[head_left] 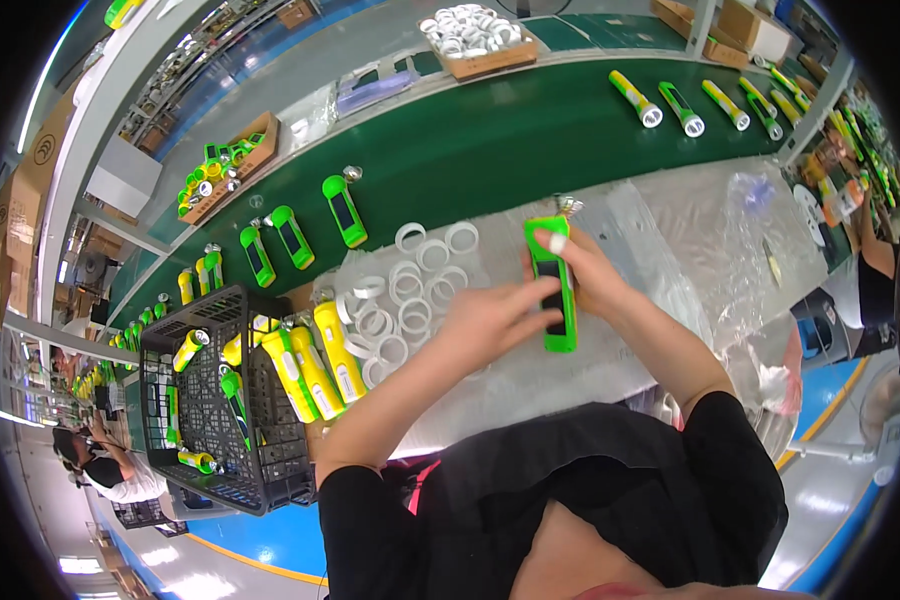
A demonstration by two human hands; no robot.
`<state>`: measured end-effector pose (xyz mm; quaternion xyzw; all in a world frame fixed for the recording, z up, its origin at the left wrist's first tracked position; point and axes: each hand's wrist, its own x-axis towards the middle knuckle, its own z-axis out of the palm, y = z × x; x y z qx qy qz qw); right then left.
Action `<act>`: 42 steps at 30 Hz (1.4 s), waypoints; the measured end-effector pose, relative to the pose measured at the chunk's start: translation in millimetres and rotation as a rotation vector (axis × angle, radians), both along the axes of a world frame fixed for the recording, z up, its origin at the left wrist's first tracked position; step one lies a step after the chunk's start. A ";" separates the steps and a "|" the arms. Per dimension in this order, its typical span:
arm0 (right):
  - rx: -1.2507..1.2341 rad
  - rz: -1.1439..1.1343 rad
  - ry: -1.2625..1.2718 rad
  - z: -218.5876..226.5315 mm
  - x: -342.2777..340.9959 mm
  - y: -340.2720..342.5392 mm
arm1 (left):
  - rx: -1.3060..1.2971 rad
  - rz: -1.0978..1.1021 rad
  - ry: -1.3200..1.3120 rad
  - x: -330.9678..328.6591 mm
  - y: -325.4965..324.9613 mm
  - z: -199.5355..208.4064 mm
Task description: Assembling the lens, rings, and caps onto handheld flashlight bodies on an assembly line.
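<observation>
My right hand (588, 268) is wrapped round a green flashlight (560, 318) with a dark panel on its face, held upright above the plastic-covered bench. Its loose silvery reflector (568, 205) shows at the top end. Something white sits at my right thumb tip. From the left, my left hand (492, 322) reaches across with fingers stretched out, their tips on the flashlight's dark panel. Beside my left forearm lie several white rings (407, 288), spread loosely. Several yellow flashlights (340, 352) lie side by side to their left.
A black plastic crate (260, 480) with several flashlights stands at the left. Across the green conveyor belt (490, 125) lie more green and yellow flashlights (682, 110). Cardboard boxes hold white rings (465, 30) and green-yellow parts (215, 170). Other people work at both sides.
</observation>
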<state>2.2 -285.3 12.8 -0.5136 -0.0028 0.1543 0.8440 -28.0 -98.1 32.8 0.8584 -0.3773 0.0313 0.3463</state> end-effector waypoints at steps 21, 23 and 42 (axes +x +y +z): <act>-0.078 0.224 -0.227 -7.4 -124.5 29.7 | -0.457 -0.079 -0.077 -73.7 1.7 -21.2; 0.002 0.137 -0.172 -5.3 -126.6 23.1 | -0.416 -0.036 -0.084 -72.3 -8.9 -14.4; -0.054 0.102 -0.125 -6.3 -117.0 -18.5 | -0.282 0.065 0.001 -38.9 -5.5 -24.0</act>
